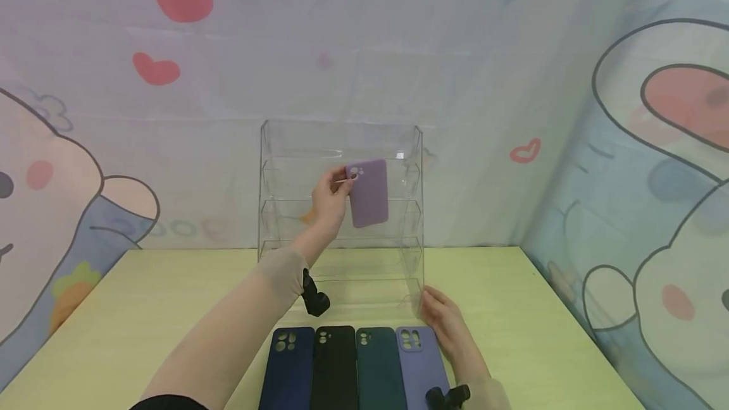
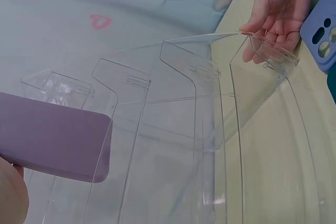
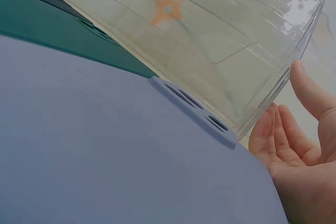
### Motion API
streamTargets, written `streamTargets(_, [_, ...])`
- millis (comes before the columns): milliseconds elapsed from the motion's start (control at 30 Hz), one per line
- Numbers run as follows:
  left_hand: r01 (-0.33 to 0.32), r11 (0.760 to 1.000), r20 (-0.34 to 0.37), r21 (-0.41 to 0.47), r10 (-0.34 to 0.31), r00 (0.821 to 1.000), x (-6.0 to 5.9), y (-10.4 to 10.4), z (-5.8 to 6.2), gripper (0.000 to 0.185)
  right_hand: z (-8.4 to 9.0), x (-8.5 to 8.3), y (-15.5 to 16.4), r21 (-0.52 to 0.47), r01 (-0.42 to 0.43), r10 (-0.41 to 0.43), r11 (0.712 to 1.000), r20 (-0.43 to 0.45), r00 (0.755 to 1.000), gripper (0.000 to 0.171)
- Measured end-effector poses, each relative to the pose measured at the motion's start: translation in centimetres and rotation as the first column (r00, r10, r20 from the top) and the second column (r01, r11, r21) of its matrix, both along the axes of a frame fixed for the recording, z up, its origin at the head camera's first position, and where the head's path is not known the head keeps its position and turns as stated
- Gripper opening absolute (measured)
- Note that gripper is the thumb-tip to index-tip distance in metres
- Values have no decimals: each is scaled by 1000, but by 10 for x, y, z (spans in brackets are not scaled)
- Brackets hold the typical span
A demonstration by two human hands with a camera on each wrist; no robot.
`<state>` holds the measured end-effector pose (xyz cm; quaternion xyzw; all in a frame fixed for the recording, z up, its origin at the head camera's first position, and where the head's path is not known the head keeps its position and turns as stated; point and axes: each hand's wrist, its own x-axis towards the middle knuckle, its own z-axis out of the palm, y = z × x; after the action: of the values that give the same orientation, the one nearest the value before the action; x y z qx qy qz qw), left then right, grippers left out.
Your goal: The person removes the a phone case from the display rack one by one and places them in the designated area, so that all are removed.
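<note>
At the upper tiers of the clear acrylic rack (image 1: 342, 207), I see my left hand (image 1: 330, 198) pinching a mauve phone case (image 1: 368, 192) by its camera corner, fingers and thumb closed on it, holding it upright in front of the second shelf from the top. It does not look seated yet; I judge it is about to be set down there. All the shelves I can make out hold nothing, so I reckon the stocking has barely begun. My right hand (image 1: 450, 328) rests with relaxed, straight fingers against the rack's lower right corner, steadying it and gripping nothing.

Four more cases lie in a row on the desk (image 1: 171, 296) just before the rack: a navy case (image 1: 287, 369), a black case (image 1: 335, 369), a dark green case (image 1: 378, 369) and a lilac case (image 1: 418, 366) beside my right hand. Those are left to place, by my judgement.

The desk is pale yellow-green. Behind and to both sides hangs a cartoon curtain (image 1: 512, 81) with rabbits and red hearts.
</note>
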<state>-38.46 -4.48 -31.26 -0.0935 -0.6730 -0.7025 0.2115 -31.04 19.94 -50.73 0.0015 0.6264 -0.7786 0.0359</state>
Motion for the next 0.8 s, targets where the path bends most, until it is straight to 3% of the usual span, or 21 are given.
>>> streamTargets(367, [-71, 992, -84, 108, 81, 993, 14, -8, -3, 30, -3, -2, 1, -1, 12, -12, 1000, 8, 1000, 52])
streamTargets(533, [-56, 989, -114, 140, 72, 991, 21, -15, -4, 30, -2, -3, 2, 3, 9, -9, 1000, 12, 1000, 52])
streamTargets(800, [-46, 983, -97, 176, 64, 993, 32, -27, -8, 31, -2, -4, 3, 3, 8, -8, 1000, 15, 1000, 52])
